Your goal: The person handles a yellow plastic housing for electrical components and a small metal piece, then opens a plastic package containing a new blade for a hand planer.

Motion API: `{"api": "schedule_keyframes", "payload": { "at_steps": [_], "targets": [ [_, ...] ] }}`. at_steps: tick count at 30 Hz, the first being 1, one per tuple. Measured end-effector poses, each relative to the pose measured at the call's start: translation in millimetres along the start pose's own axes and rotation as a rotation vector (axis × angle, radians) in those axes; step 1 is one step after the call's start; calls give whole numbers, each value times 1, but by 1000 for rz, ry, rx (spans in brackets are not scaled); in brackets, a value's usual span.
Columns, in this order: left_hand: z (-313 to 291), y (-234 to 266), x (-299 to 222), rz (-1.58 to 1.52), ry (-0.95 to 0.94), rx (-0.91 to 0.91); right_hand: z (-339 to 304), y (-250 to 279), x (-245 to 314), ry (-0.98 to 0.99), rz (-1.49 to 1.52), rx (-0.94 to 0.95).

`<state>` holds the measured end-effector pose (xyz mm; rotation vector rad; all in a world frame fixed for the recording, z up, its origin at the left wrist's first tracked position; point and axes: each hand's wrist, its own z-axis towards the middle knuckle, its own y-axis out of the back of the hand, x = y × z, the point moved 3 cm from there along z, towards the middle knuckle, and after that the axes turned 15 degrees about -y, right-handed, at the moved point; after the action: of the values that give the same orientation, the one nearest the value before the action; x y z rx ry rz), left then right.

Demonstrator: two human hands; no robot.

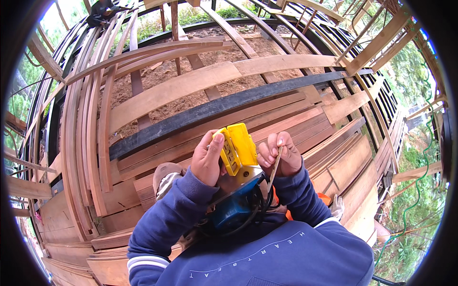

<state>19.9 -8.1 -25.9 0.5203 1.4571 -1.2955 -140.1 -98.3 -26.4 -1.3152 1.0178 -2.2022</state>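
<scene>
My left hand [205, 161] is closed around a small yellow hinged plastic case [245, 145], its lid swung up. Dark slots or pieces show along the inner face of the half nearest my thumb; they are too small to name. Between thumb and fingers, my right hand [288, 156] pinches a thin, pale wooden stick [275, 170] that points down toward my lap. Below both hands, a blue power tool [232, 210] with a shiny metal plate and a black cable [265, 202] rests at my lap, partly hidden by my sleeves.
Reddish wooden planks [267, 120] lie around me over a dark metal frame, with a black beam [200, 112] crossing ahead. Gaps in the frame show brown ground [162, 95]. Long boards [86, 119] are stacked at left. Another person [101, 12] is at the far left. A green hose [419, 186] hangs at right.
</scene>
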Motion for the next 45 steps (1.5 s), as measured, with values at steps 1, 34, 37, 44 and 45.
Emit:
{"api": "schedule_keyframes", "payload": {
  "at_steps": [1,34,37,44,45],
  "targets": [
    [0,0,0,-8,-2,-2,0,1,0,4,7,5],
    [-2,4,6,-370,202,-16,-13,-9,7,-200,-205,-631],
    [-2,-1,2,-388,202,-54,-10,-13,9,-294,-110,-629],
    [-1,-3,-5,-371,115,54,-5,-56,26,-246,-774,-581],
    [-1,-3,-3,-365,99,65,-3,-60,28,-165,-945,-517]
  ]
}}
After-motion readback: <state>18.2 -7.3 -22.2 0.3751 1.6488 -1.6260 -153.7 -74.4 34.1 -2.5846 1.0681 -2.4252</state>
